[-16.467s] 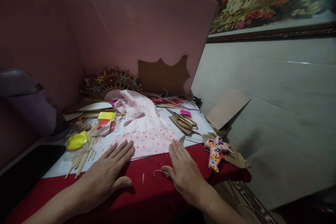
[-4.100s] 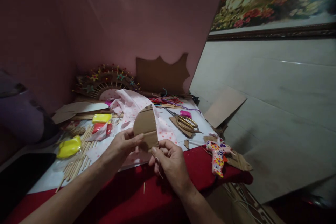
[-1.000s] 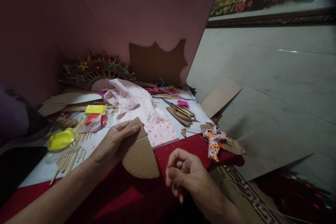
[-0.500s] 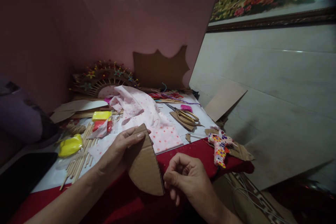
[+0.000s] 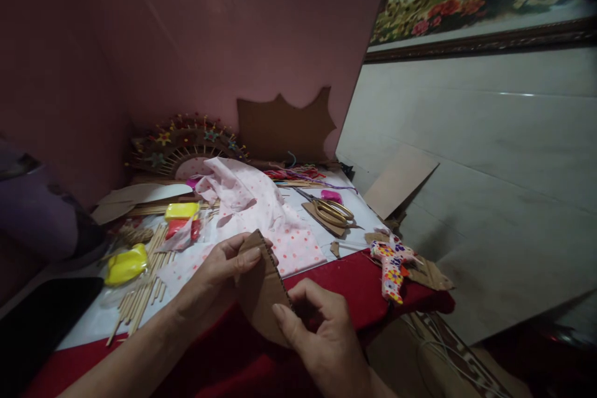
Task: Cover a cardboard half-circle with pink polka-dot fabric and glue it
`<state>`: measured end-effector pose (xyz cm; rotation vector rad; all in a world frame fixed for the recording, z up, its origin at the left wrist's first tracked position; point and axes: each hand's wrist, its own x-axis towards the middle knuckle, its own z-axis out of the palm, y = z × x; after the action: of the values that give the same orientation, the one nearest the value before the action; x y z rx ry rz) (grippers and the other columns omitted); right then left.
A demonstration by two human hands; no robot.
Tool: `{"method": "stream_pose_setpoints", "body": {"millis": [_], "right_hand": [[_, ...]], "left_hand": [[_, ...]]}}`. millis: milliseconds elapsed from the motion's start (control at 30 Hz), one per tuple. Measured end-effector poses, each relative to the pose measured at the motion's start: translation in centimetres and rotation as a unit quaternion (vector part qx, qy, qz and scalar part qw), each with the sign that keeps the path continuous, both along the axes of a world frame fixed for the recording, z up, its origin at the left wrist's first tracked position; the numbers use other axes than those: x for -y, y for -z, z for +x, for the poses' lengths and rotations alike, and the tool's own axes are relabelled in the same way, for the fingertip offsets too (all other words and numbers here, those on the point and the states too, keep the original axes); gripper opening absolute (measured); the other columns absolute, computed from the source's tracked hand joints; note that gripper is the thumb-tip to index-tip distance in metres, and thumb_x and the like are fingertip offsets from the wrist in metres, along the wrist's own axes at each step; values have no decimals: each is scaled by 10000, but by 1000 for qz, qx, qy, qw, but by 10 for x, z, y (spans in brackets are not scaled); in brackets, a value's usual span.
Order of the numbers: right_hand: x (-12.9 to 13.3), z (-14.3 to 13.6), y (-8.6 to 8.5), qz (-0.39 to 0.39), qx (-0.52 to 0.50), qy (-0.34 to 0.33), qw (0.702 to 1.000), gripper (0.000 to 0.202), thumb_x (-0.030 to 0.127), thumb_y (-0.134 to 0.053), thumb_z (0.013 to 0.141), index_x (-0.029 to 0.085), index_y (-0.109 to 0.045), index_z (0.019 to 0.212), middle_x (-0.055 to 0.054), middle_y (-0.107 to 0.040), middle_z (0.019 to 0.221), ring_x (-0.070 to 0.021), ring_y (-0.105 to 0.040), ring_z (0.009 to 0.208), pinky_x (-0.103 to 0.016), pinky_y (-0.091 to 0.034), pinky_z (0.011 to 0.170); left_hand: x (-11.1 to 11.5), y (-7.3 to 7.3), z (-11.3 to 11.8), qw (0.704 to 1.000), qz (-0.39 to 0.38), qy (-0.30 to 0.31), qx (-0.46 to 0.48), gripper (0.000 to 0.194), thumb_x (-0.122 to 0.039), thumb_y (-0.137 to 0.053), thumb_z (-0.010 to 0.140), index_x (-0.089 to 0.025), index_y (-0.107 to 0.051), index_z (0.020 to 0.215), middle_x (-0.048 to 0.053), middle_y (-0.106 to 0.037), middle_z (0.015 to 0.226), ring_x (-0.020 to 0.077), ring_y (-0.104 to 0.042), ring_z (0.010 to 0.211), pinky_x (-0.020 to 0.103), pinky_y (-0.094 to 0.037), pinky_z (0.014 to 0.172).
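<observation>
A curved brown cardboard piece is held above the red cloth at the table's front edge. My left hand grips its upper left part, thumb on the face and fingers behind. My right hand pinches its lower right edge, with the thumb on the front and the fingers behind. Just behind the cardboard lies white fabric with pink dots. Gold-handled scissors rest on another cardboard piece to the right of the fabric.
Wooden sticks, a yellow clay pack and a black object lie at the left. A decorated cardboard arch stands at the back. A flower-patterned shape sits at the right corner.
My right hand has closed on the cardboard's lower right edge, where before it was beside it. The cardboard has turned slightly. The view has shifted a little.
</observation>
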<state>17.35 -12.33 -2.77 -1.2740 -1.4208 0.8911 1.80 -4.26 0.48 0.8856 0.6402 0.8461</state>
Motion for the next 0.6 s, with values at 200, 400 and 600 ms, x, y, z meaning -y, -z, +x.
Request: {"method": "stream_pose_setpoints", "body": {"millis": [200,400,600], "right_hand": [[2,-3,1,26,39,8,999,245,295,-581,748,185,-441,580,57,-375,507,-77,-356,470,-205,-283,450],[2,-3,9,-55,-13,0,998,267,359,-590,759,179,-458,613,52,-380,526,-86,-347,498,-212,-284,459],[-4,6,4,-71,-141,-18,987,288,416,-626,776,158,-523,703,19,-508,637,-100,-432,589,-212,-367,543]], "left_hand": [[2,-1,3,999,12,-11,-33,188,-294,-737,690,-124,-657,700,22,-607,631,98,-522,526,209,-427,517],[4,4,8,997,-2,-56,-56,199,-280,-739,687,-141,-603,643,-13,-559,576,89,-491,503,201,-408,493],[3,4,7,999,-17,12,-37,237,-281,-774,647,-128,-663,788,63,-672,732,157,-600,632,254,-473,599]]}}
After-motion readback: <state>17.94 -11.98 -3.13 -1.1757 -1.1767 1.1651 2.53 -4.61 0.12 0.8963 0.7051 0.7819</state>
